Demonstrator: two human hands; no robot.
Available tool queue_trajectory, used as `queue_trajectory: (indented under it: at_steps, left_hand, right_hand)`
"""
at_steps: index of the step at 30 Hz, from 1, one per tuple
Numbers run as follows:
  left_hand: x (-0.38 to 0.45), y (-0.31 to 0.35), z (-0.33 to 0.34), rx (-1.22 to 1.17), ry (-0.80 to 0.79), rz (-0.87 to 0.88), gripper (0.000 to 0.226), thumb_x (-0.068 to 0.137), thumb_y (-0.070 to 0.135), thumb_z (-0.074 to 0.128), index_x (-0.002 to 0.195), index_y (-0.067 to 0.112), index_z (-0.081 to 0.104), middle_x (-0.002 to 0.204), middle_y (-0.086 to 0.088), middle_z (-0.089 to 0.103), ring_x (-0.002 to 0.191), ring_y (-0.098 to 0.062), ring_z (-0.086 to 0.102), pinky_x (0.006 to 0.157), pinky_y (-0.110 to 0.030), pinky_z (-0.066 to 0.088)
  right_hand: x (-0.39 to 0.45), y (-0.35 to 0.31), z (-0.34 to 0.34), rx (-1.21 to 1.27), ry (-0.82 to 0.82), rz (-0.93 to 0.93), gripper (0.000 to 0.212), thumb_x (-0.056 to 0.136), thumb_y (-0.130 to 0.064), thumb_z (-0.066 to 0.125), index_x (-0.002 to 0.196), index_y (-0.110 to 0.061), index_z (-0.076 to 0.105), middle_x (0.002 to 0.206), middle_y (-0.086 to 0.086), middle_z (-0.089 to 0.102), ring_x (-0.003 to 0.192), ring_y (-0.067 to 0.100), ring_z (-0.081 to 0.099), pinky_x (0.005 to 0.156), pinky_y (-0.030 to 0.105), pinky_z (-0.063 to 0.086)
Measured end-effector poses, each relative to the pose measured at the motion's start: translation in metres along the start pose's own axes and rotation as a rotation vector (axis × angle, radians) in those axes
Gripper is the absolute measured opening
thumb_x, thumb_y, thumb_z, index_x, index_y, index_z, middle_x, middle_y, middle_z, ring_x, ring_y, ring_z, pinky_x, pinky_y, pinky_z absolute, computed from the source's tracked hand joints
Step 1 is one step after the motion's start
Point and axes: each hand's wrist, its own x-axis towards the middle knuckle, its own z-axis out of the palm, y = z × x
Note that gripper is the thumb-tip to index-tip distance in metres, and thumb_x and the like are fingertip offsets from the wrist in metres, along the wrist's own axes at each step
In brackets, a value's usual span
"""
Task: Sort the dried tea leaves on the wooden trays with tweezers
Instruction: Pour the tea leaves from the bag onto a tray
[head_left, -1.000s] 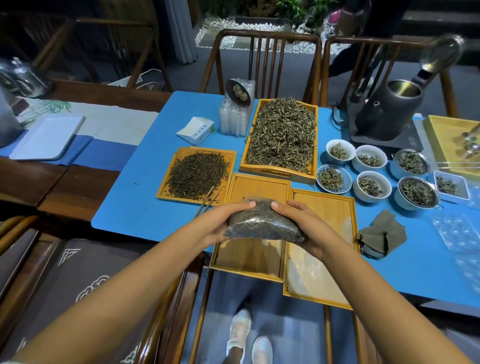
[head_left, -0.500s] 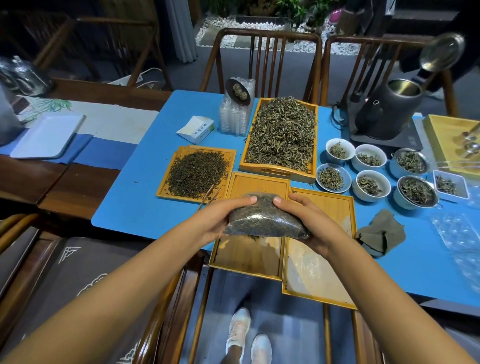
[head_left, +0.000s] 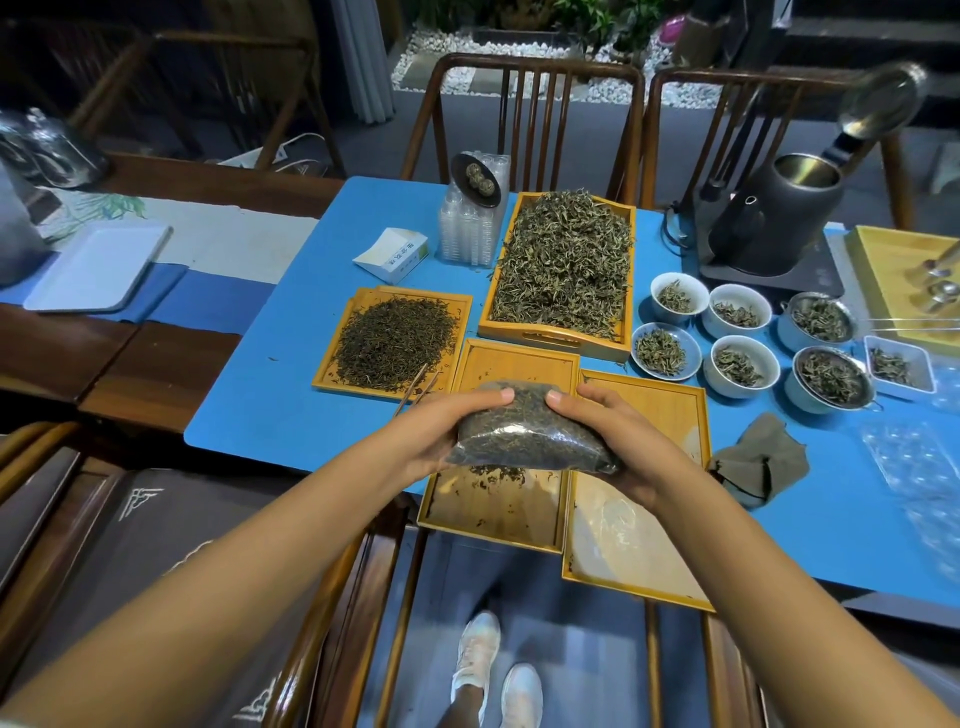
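Observation:
My left hand (head_left: 441, 434) and my right hand (head_left: 618, 441) grip the two ends of a clear plastic bag of dark tea leaves (head_left: 530, 436), held above a wooden tray (head_left: 498, 514). Dark leaves fall from the bag's underside and lie scattered on that tray. To its right lies a second wooden tray (head_left: 660, 405) holding clear plastic. A tray of dark tea (head_left: 395, 343) sits at the left, with tweezers (head_left: 415, 387) resting on its near edge. A deep wooden tray of greenish tea (head_left: 563, 265) stands behind.
Several small bowls of tea (head_left: 737, 358) stand at the right, beside a grey cloth (head_left: 761, 457) and a black kettle (head_left: 774, 218). A white box (head_left: 392, 254) and stacked clear plastic cups (head_left: 470, 223) sit at the back. Wooden chairs ring the blue table (head_left: 270, 400).
Both hands have tipped the bag slightly; tea leaves have begun to spill from it onto the tray beneath.

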Motion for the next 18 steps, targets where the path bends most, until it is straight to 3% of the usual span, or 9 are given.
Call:
queue_trajectory:
  at_steps: [9, 14, 18]
  left_hand:
    - [0.003, -0.047, -0.002, -0.021, 0.021, -0.02, 0.059, 0.067, 0.025, 0.078, 0.118, 0.007, 0.055, 0.117, -0.016, 0.063, 0.106, -0.028, 0.063, 0.09, -0.037, 0.052]
    - [0.006, -0.079, -0.002, -0.078, 0.071, -0.027, 0.077, 0.058, 0.018, 0.083, 0.124, 0.032, 0.046, 0.124, -0.008, 0.059, 0.104, -0.022, 0.064, 0.076, -0.033, 0.055]
    - [0.01, -0.092, 0.005, -0.08, 0.085, 0.022, 0.082, 0.053, 0.015, 0.086, 0.121, 0.04, 0.049, 0.124, -0.008, 0.059, 0.099, -0.024, 0.067, 0.074, -0.03, 0.055]
  right_hand:
    - [0.004, 0.044, -0.003, -0.041, -0.017, 0.025, 0.102, 0.05, -0.034, 0.082, 0.136, -0.034, 0.027, 0.114, 0.003, 0.056, 0.081, 0.017, 0.07, 0.058, 0.027, 0.055]
    - [0.006, 0.074, -0.012, -0.027, -0.053, 0.026, 0.113, 0.046, -0.021, 0.086, 0.138, -0.04, 0.022, 0.122, 0.015, 0.056, 0.101, 0.029, 0.065, 0.085, 0.042, 0.054]
    - [0.006, 0.088, -0.022, -0.023, -0.068, 0.005, 0.116, 0.046, -0.016, 0.086, 0.139, -0.04, 0.021, 0.121, 0.015, 0.059, 0.102, 0.026, 0.065, 0.082, 0.035, 0.054]
